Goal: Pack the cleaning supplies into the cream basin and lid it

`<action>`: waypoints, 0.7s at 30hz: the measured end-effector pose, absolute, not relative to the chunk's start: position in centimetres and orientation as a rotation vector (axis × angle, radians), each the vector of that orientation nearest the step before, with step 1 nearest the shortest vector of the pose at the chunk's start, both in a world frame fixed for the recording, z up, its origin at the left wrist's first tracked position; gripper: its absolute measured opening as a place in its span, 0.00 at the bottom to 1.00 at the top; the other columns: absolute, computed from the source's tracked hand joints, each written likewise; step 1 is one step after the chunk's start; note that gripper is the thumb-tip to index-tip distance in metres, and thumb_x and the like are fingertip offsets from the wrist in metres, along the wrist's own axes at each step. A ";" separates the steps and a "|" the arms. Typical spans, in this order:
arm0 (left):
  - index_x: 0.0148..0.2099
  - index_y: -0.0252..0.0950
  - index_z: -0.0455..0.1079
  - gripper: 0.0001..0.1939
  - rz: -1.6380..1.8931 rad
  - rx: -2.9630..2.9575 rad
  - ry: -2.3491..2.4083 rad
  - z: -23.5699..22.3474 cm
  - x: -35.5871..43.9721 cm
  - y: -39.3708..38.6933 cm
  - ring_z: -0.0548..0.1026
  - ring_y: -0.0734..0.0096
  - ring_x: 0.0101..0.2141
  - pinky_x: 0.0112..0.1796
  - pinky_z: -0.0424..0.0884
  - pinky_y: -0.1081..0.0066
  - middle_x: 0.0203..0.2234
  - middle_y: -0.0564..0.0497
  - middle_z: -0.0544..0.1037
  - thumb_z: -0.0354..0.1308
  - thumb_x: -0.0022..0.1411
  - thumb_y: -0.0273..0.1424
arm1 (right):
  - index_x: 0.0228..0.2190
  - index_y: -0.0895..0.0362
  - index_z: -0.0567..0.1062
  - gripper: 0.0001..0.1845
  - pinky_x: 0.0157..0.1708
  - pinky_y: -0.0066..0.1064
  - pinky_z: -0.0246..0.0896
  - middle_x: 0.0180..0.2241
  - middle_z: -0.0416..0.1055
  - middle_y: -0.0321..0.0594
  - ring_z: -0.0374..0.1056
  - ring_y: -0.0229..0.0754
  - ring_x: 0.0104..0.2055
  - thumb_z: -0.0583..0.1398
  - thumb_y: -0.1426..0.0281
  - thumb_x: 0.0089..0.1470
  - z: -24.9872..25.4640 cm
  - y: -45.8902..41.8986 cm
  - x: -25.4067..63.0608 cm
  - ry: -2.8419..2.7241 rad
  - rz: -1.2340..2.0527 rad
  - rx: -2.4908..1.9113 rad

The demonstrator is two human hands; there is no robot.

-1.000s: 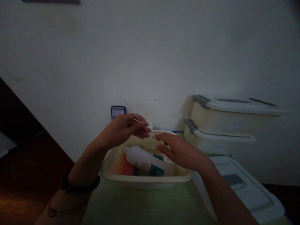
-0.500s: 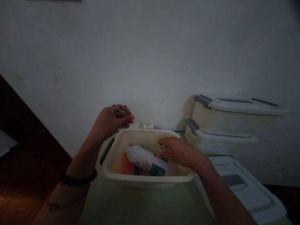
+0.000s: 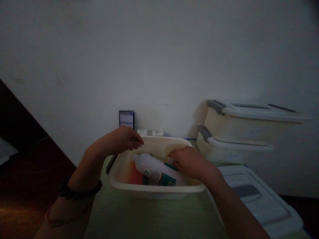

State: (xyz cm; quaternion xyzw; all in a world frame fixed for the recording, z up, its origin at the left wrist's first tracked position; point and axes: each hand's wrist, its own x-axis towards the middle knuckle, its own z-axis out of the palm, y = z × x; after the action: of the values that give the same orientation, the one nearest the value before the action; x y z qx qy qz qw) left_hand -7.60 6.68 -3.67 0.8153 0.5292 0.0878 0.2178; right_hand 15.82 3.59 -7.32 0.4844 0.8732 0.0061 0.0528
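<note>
A cream plastic bin [image 3: 154, 189] stands uncovered in front of me. Inside lies a white bottle [image 3: 152, 167] with a green label, tilted across a red item [image 3: 136, 176] whose kind I cannot make out. My left hand [image 3: 124, 141] hovers over the bin's far left rim, its fingers bent down and pressed together; whatever they may hold is hidden. My right hand [image 3: 190, 161] reaches over the right side, beside the bottle's label end. Its fingers are curled around a small pale, clear-looking thing [image 3: 171, 160], too dim to name.
Behind the bin, a phone [image 3: 126, 119] leans on the wall, beside a white pump bottle [image 3: 151, 132] lying down. Two lidded bins [image 3: 249, 129] are stacked at the right. A loose white lid [image 3: 264, 205] with a grey panel lies on the green tabletop [image 3: 154, 219].
My left hand has lowered from behind the bin to its far left rim, uncovering the phone. The right hand has shifted slightly within the bin; the bottle stays put.
</note>
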 end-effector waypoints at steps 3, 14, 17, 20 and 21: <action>0.34 0.35 0.78 0.12 0.141 2.337 1.381 -3.7 -7.2 6.3 0.77 0.70 0.28 0.31 0.69 0.75 0.27 0.50 0.81 0.53 0.52 0.26 | 0.36 0.60 0.77 0.15 0.37 0.37 0.62 0.36 0.77 0.49 0.72 0.50 0.40 0.52 0.76 0.53 -7.2 3.5 15.7 2.650 0.032 1.475; 0.34 0.35 0.77 0.14 0.051 2.555 1.643 -5.8 -6.1 7.0 0.76 0.64 0.34 0.36 0.66 0.69 0.32 0.44 0.81 0.50 0.52 0.22 | 0.34 0.58 0.79 0.15 0.38 0.38 0.62 0.36 0.77 0.50 0.72 0.51 0.40 0.52 0.70 0.56 -7.1 3.4 15.6 2.642 0.043 1.467; 0.41 0.34 0.75 0.16 0.076 2.574 1.708 -5.8 -6.5 7.4 0.76 0.64 0.36 0.37 0.66 0.69 0.35 0.44 0.80 0.49 0.54 0.22 | 0.35 0.57 0.79 0.15 0.38 0.38 0.62 0.37 0.77 0.48 0.72 0.51 0.41 0.52 0.69 0.56 -7.1 3.5 15.6 2.639 0.005 1.474; 0.38 0.34 0.76 0.13 0.022 2.590 1.743 -5.5 -6.4 7.5 0.76 0.62 0.34 0.34 0.66 0.68 0.33 0.43 0.81 0.51 0.53 0.24 | 0.35 0.57 0.79 0.16 0.38 0.39 0.62 0.37 0.77 0.49 0.72 0.52 0.41 0.52 0.67 0.57 -7.0 3.5 15.6 2.636 -0.010 1.480; 0.35 0.35 0.76 0.12 -0.014 2.600 1.740 -5.4 -6.3 7.3 0.76 0.61 0.33 0.33 0.65 0.68 0.32 0.43 0.81 0.52 0.53 0.24 | 0.35 0.57 0.79 0.16 0.38 0.39 0.62 0.37 0.77 0.49 0.72 0.52 0.41 0.52 0.66 0.57 -7.0 3.5 15.6 2.637 -0.010 1.480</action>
State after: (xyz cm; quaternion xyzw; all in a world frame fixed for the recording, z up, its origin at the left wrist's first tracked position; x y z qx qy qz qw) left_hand -6.26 7.34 -5.44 0.8310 0.5562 -0.0046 0.0063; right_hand 15.58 3.49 -7.00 0.4886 0.8706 -0.0032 0.0586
